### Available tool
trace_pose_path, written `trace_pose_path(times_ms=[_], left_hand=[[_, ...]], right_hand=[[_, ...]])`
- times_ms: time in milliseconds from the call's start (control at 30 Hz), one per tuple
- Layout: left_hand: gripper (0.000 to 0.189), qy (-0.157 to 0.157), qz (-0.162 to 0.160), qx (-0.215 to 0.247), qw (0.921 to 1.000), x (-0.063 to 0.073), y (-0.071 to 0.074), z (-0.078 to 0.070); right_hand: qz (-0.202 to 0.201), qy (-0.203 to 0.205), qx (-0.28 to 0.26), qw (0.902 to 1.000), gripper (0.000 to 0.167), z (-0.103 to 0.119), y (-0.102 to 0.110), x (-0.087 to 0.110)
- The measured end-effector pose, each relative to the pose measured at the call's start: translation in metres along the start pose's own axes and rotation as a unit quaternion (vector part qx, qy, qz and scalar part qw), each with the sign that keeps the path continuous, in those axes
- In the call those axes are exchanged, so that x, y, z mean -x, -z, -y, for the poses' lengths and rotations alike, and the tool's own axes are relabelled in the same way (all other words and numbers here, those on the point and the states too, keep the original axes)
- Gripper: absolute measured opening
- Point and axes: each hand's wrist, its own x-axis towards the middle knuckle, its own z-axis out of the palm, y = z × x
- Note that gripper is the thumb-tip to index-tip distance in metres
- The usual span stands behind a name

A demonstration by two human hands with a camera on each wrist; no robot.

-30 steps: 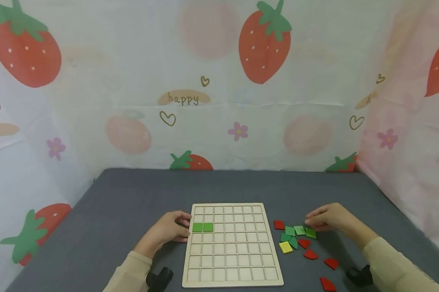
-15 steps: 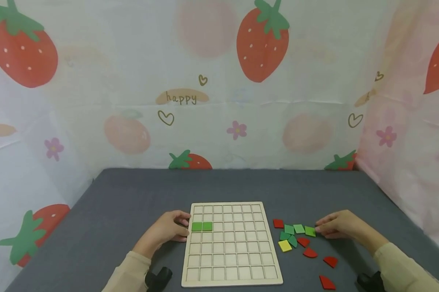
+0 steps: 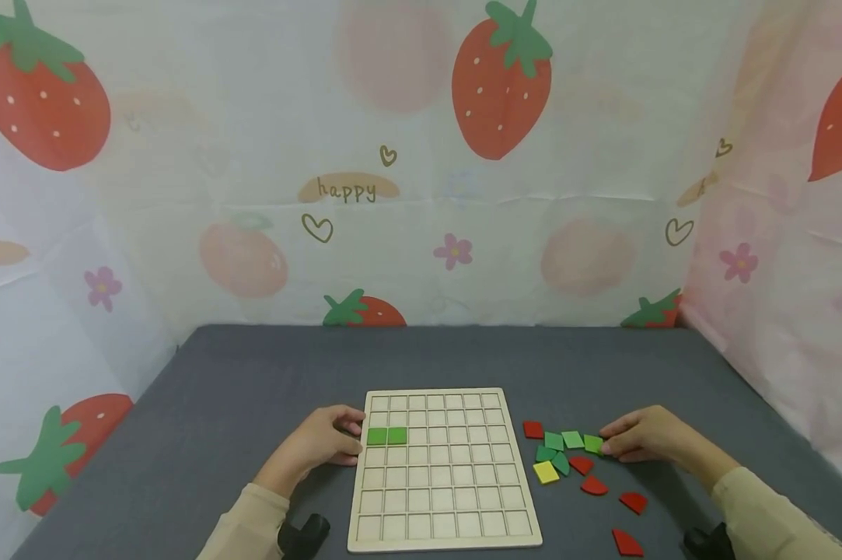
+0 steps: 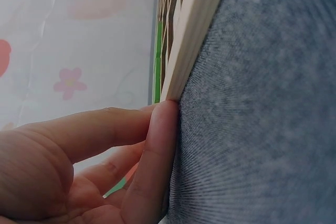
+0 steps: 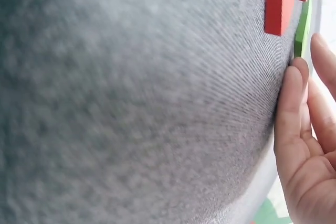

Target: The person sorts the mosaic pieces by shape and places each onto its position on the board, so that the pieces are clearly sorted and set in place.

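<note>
White fabric backdrop (image 3: 407, 218), printed w/ red strawberries, pink flowers, hearts & "happy", is hanging behind & along both sides of a dark grey cloth-covered table (image 3: 274, 365). Starting far L: beige L sleeve (image 3: 249, 519) is coming in from the bottom, w/ a black wrist device (image 3: 305, 535) beside it. L hand (image 3: 312, 445) is resting its fingertips on the L edge of a pale wooden grid board (image 3: 431, 476); fingers are bending loosely, thumb & forefinger standing apart. Board is lying flat mid-table, w/ two bright green square tiles (image 3: 388, 435) sitting side by side in its third row from the far end, leftmost two cells. Just R of the board, loose pcs are lying in a cluster: red square tile (image 3: 533, 429), mid-green & pale green tiles (image 3: 572, 440), yellow square tile (image 3: 546, 472) nearer the person. Four red quarter-round pcs (image 3: 594, 485) are trailing off R & toward the near edge. Loose bright green tile (image 3: 592, 444) is lying at the R end of the green ones; R hand (image 3: 655, 435) is touching its R edge w/ fingertips, fingers fairly straight, one standing apart in the R wrist view. Beige R sleeve (image 3: 770, 513) is filling the near R corner.
</note>
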Motion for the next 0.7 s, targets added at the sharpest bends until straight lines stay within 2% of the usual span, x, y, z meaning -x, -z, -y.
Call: trace_pose_path(times_ms=[233,533,700], left_hand=[[0.05,0.0,0.009,0.0,1.0,0.0,0.001,-0.001],[0.05,0.001,0.008,-0.002,1.0,0.0,0.002,-0.002],[0.051,0.006,0.009,0.0,0.9999,-0.001,0.001,-0.001]], right_hand=[[-0.035,-0.007,0.024,0.9991,0.039,0.001,-0.005,-0.003],[-0.069,0.012,0.082,0.9942,0.032,0.006,-0.013,-0.001],[-0.08,0.01,0.089,0.9928,0.026,0.007,-0.016,-0.001]])
